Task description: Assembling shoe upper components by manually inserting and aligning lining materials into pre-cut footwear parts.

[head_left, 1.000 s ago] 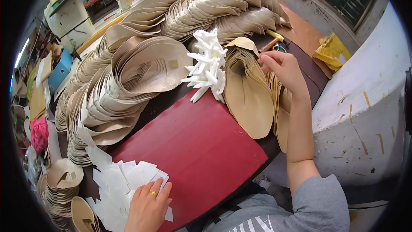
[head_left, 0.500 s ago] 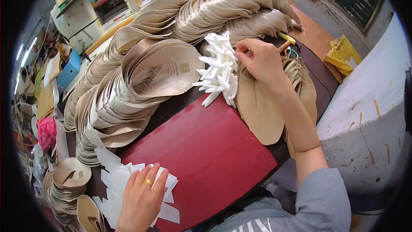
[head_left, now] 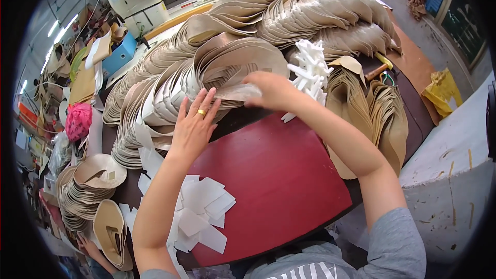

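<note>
My left hand (head_left: 196,126), a gold ring on one finger, reaches up with fingers stretched and apart. Its fingertips are at the edge of a long nested stack of curved beige shoe-upper-like pieces (head_left: 175,85). In front of that stack's open end, my right hand (head_left: 271,92) is partly smeared by motion. Its fingers close on a thin whitish translucent piece (head_left: 240,92), whose kind I cannot make out. Beyond the right hand stands a pile of white finger-shaped sticks (head_left: 310,70). White sheet pieces (head_left: 201,214) lie loosely beside my left forearm.
A red mat (head_left: 268,175) covers the near table. Tan folded pieces (head_left: 349,108) stand at right, near a yellow-headed tool (head_left: 383,61) and a yellow bag (head_left: 443,93). More beige stacks (head_left: 325,13) line the back. Another person's hand (head_left: 90,248) shows at lower left.
My right hand has left the white sticks and moved left to the beige stack. My left hand has risen from the white sheets to the stack. The view has shifted.
</note>
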Tool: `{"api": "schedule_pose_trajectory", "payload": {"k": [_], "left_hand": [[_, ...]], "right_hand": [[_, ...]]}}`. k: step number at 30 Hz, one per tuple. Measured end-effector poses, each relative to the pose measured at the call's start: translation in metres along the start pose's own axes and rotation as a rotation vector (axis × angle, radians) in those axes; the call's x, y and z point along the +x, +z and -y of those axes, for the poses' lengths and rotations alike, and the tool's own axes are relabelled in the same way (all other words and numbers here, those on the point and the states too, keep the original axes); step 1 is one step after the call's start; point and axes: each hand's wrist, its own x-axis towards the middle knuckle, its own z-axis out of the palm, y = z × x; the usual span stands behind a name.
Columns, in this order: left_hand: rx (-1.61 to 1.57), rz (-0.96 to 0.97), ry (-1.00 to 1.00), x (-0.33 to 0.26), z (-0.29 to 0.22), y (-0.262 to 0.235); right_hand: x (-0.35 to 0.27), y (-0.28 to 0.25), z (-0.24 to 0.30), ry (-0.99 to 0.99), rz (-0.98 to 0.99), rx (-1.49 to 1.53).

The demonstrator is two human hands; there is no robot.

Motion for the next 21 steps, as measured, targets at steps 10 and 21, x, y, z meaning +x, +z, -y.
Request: {"api": "schedule_pose_trajectory", "payload": {"k": [10, 21], "left_hand": [[-0.141, -0.027, -0.063, -0.025, 0.004, -0.007], [-2.187, -0.359, -0.412, -0.156, -0.058, -0.120]], "right_hand": [[0.016, -0.064, 0.009, 0.423, -0.468, 0.346], [0.001, -0.169, 0.104, -0.028, 0.474, 1.035]]}}
